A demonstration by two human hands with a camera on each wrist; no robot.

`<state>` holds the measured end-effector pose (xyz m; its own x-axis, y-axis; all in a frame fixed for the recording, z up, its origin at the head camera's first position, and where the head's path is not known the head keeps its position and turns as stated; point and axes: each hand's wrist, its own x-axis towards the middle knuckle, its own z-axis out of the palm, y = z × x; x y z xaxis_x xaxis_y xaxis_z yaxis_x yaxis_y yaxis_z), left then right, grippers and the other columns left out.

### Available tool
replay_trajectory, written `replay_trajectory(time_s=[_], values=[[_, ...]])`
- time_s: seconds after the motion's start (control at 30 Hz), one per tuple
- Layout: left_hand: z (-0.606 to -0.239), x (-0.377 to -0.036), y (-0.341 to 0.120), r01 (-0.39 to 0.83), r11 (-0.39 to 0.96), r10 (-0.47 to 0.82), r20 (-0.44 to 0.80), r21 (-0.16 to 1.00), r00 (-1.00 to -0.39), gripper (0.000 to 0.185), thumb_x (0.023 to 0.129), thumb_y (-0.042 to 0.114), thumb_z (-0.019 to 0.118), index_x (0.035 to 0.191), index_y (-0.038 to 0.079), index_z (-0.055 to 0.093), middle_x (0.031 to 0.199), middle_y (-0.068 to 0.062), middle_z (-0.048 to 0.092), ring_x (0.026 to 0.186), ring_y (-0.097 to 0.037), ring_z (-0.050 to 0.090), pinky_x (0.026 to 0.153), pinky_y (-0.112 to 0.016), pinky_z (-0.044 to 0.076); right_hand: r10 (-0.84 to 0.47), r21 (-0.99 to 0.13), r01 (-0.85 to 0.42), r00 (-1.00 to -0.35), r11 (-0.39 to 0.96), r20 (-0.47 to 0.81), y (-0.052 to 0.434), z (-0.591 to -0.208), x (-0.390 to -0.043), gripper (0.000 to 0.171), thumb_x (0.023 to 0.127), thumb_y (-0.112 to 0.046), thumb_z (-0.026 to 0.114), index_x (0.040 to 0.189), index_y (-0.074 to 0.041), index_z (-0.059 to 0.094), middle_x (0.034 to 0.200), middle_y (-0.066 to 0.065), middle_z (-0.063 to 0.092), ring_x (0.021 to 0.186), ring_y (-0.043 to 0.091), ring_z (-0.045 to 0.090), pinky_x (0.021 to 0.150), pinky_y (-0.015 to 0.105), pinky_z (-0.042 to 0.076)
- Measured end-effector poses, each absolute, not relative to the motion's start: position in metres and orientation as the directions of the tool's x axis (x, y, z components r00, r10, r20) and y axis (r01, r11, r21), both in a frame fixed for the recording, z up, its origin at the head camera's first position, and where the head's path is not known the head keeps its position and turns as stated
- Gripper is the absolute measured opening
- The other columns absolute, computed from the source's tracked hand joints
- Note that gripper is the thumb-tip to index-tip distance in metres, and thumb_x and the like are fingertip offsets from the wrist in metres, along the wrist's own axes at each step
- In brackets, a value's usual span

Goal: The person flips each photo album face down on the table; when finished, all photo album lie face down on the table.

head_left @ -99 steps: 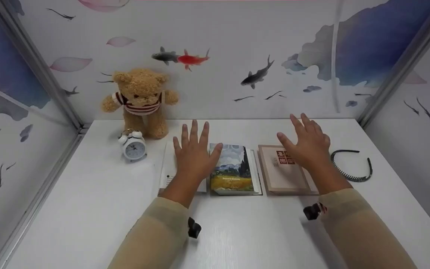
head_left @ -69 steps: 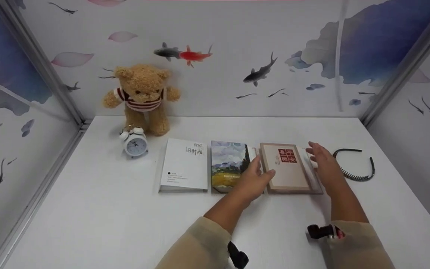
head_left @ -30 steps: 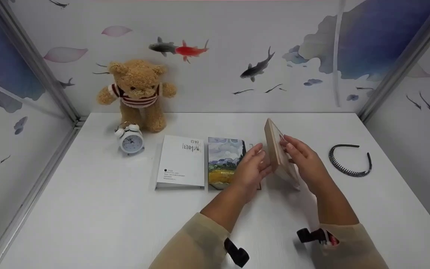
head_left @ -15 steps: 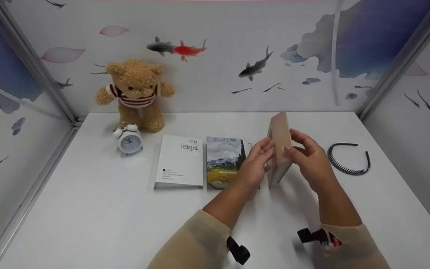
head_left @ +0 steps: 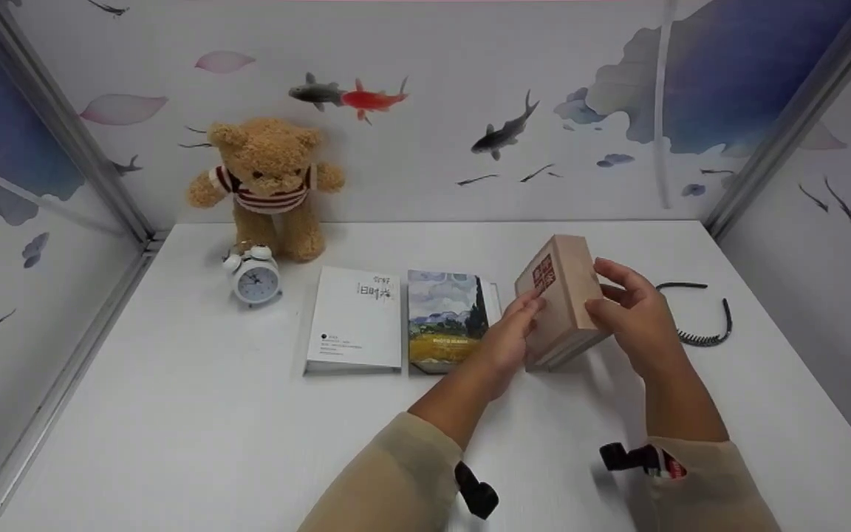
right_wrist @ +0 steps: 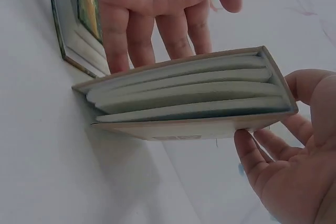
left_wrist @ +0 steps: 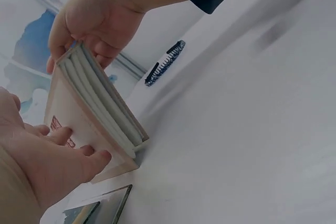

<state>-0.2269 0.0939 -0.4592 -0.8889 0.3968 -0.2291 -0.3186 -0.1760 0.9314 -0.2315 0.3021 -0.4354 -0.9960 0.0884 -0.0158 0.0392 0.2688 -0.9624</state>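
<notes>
Beige book stands tilted between both hands.

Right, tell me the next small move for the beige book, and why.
Perhaps curl the left grip round the free edge of the beige book to steady it: the book is tilted, the right grip pinches it at the spine, and the left fingers only seem to rest against the printed cover.

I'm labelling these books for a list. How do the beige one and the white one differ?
The beige book is tilted up, pinched by the right hand; the white book lies on the table. The beige book's cover bears a red printed block, the white book's dark lettering. Both are rectangular with printed covers.
</notes>
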Motion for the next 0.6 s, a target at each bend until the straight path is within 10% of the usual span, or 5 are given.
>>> replay_trajectory(time_s=[0.27, 0.6], values=[[-0.468, -0.229, 0.096, -0.349, -0.174, 0.422, -0.25, 0.921, -0.872, 0.063, 0.113, 0.048, 0.036, 0.171, 0.023, 0.029, 0.177, -0.007, 0.033, 0.168, -0.027, 0.023, 0.137, -0.056, 0.018, 0.183, -0.935, 0.102, -0.982, 0.339, -0.041, 0.319, -0.446, -0.236, 0.064, 0.104, -0.03, 0.067, 0.164, -0.029, 0.043, 0.166, 0.004, 0.05, 0.15, 0.023, 0.049, 0.101, 0.013, 0.053], [-0.478, -0.225, 0.1, -0.337, -0.164, 0.429, -0.24, 0.927, -0.871, 0.065, 0.113, 0.046, 0.036, 0.172, 0.022, 0.023, 0.178, -0.008, 0.029, 0.168, -0.027, 0.024, 0.139, -0.048, 0.017, 0.233, -0.898, 0.229, -0.961, 0.375, -0.148, 0.335, -0.472, -0.247, 0.073, 0.106, -0.033, 0.064, 0.17, -0.025, 0.031, 0.169, 0.01, 0.047, 0.156, 0.034, 0.044, 0.127, 0.057, 0.041]])
